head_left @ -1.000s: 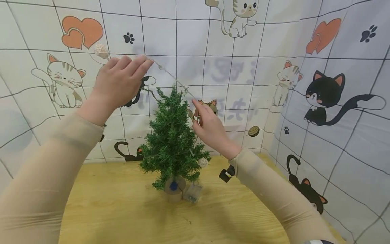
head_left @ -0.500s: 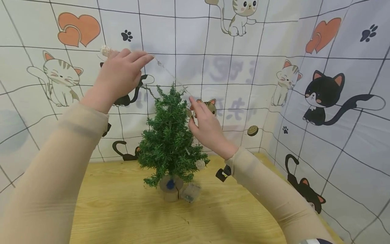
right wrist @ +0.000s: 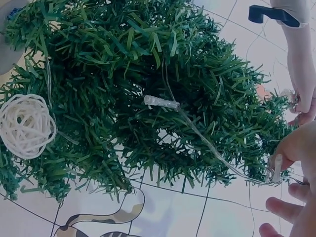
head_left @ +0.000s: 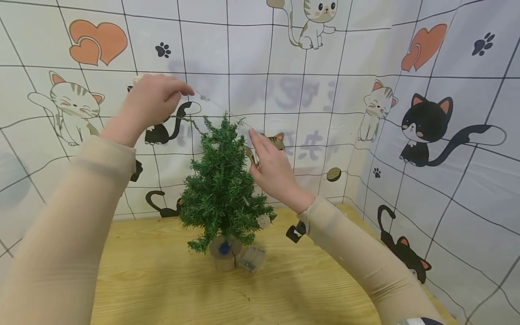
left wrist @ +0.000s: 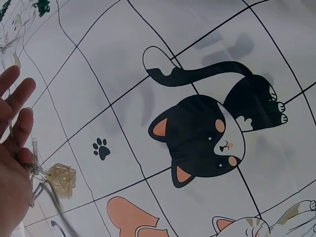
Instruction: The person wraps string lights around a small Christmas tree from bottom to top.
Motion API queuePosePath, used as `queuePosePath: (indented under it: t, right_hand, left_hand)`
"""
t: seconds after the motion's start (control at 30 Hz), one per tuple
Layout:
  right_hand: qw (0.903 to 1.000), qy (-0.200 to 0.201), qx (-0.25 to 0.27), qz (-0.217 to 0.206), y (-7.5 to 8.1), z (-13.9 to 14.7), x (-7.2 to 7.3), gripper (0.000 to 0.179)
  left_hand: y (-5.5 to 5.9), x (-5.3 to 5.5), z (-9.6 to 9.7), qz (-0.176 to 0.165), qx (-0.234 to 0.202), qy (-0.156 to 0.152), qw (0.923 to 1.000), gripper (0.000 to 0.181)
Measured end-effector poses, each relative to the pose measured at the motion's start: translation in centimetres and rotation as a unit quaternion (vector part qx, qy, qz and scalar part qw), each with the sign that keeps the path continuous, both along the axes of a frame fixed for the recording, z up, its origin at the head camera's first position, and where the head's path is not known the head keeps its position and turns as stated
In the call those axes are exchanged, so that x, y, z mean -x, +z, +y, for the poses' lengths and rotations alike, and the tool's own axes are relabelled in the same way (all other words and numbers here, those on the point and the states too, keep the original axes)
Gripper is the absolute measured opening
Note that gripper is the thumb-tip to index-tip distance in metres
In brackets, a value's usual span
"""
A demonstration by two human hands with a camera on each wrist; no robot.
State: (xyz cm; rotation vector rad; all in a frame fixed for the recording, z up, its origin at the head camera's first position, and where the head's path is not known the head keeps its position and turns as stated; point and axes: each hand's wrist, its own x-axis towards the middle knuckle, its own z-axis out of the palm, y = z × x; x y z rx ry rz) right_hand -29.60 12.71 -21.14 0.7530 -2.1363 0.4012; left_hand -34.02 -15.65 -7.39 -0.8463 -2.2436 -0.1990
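A string of lights (head_left: 217, 107) on thin clear wire stretches between my two hands above a small green artificial tree (head_left: 223, 180). My left hand (head_left: 152, 101), raised left of the treetop, holds one length of it; a pale wicker ball (left wrist: 61, 181) hangs by the palm in the left wrist view. My right hand (head_left: 276, 174) is at the tree's upper right side, with the wire between thumb and fingers next to a small clear bulb (right wrist: 277, 168). From there the wire runs back into the branches past another bulb (right wrist: 161, 102). Another wicker ball (right wrist: 27, 126) hangs low on the tree.
The tree stands on a round wooden base (head_left: 225, 259) on a yellow wood-grain table (head_left: 170, 289). Beside the base lies a clear box (head_left: 253, 258). Behind and to the right, a white grid cloth (head_left: 341, 58) with cartoon cats encloses the table.
My left hand has dropped slightly, and its wicker ball is now mostly behind the hand in the head view. The right hand stays near the same side of the tree. The head view has shifted slightly.
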Motion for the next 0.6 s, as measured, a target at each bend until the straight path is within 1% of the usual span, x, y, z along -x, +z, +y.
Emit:
queuePosePath:
  t: [0.07, 0.13, 0.17, 0.27, 0.33, 0.37, 0.43, 0.5, 0.57, 0.6]
  right_hand:
    - [1.0000, -0.002, -0.005, -0.008, 0.0, -0.1, 0.0, 0.079]
    - [0.9999, -0.002, -0.007, -0.014, 0.1, -0.2, -0.1, 0.080]
    - [0.9998, -0.003, -0.008, -0.017, 0.1, -0.3, -0.1, 0.080]
    - [0.9998, -0.004, -0.006, -0.016, 0.2, -0.5, -0.1, 0.081]
    - [0.9998, -0.006, -0.008, -0.016, 0.3, -0.6, -0.1, 0.082]
    - [0.9998, -0.008, -0.008, -0.018, 0.3, -0.7, 0.0, 0.082]
    - [0.9997, -0.010, -0.005, -0.024, 0.3, -0.7, 0.1, 0.082]
    - [0.9995, -0.014, -0.002, -0.030, 0.3, -0.8, 0.2, 0.083]
    - [0.9992, -0.016, 0.004, -0.037, 0.2, -0.8, 0.4, 0.084]
    - [0.9990, -0.016, 0.006, -0.042, 0.1, -0.8, 0.4, 0.084]
  left_hand:
    - [0.4, -0.1, -0.1, -0.019, 0.002, 0.008, 0.9998, 0.045]
    - [0.5, -0.2, -0.3, -0.031, 0.005, 0.018, 0.9994, 0.048]
    - [0.5, -0.2, -0.4, -0.033, 0.008, 0.021, 0.9992, 0.049]
    - [0.4, -0.2, -0.7, -0.021, 0.015, 0.022, 0.9994, 0.052]
    - [0.3, 0.0, -0.8, -0.025, 0.014, 0.024, 0.9993, 0.053]
    - [0.2, 0.1, -0.8, -0.032, 0.013, 0.024, 0.9991, 0.053]
    - [0.1, 0.4, -0.8, -0.059, 0.007, 0.025, 0.9979, 0.053]
    - [0.0, 0.8, -0.8, -0.098, -0.006, 0.019, 0.9950, 0.052]
    - [-0.3, 1.2, -0.7, -0.141, -0.028, 0.005, 0.9897, 0.050]
    - [-0.5, 1.4, -0.6, -0.164, -0.040, -0.005, 0.9856, 0.049]
